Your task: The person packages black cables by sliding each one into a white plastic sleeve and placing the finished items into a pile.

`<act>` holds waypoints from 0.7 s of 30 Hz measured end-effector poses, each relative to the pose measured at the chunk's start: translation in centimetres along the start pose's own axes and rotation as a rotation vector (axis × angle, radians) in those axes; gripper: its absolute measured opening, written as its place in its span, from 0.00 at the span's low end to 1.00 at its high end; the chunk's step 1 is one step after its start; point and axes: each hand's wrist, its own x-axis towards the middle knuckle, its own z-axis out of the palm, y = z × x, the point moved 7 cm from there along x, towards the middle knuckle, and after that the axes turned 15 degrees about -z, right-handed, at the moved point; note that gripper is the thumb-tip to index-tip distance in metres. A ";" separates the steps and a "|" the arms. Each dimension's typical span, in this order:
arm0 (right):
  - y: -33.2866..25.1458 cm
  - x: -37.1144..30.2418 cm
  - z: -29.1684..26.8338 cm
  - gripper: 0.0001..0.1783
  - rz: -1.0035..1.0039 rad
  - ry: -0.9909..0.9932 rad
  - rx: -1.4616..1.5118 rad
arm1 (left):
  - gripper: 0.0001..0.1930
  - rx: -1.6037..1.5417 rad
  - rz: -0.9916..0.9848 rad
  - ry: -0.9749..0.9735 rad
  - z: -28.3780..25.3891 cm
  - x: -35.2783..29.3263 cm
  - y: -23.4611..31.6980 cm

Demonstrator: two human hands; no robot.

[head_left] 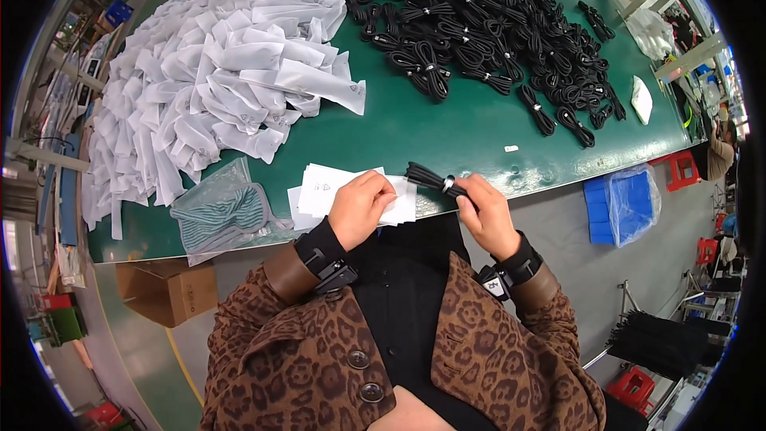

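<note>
Your left hand [361,207] pinches one white bag [323,191]; your right hand [485,214] grips one coiled cable [427,178]. Uncountable bag pile [207,80] and cable heap [487,24] lie beyond.

Bright, even illumination, apparently from overhead, covers the green table [447,124], with soft, short shadows under the person's hands and under the heap of white pouches [215,80]. A faint sheen lies along the table's near edge and on the clear plastic bag [219,207]; the white pouches approach overexposure, while the pile of black cable bundles [495,24] loses detail in its darkest parts. Fisheye distortion bends the table edges strongly toward the rim, and a black vignette fills the corners. The centre is sharp; peripheral objects appear compressed and slightly soft. Motion blur is not evident.
</note>
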 end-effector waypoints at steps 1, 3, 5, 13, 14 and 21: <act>-0.3 -0.1 0.1 0.13 -0.011 -0.016 0.011 | 0.04 -0.001 0.002 0.000 0.0 0.0 0.1; -0.5 -0.4 0.2 0.14 -0.017 -0.017 0.006 | 0.03 0.021 0.061 0.029 -0.2 -0.2 0.5; -0.6 -0.6 0.4 0.14 -0.026 -0.018 -0.001 | 0.03 0.032 0.092 0.044 -0.2 -0.2 0.7; -1.0 -0.8 0.5 0.16 -0.077 -0.005 -0.045 | 0.03 0.029 0.105 0.053 -0.4 -0.5 0.7; -1.0 -0.9 0.5 0.16 -0.077 -0.004 -0.045 | 0.03 0.002 0.065 0.045 -0.4 -0.4 0.5; -2.0 0.0 1.3 0.25 -0.197 -0.164 -0.158 | 0.03 -0.060 -0.010 0.100 -0.6 -0.3 0.2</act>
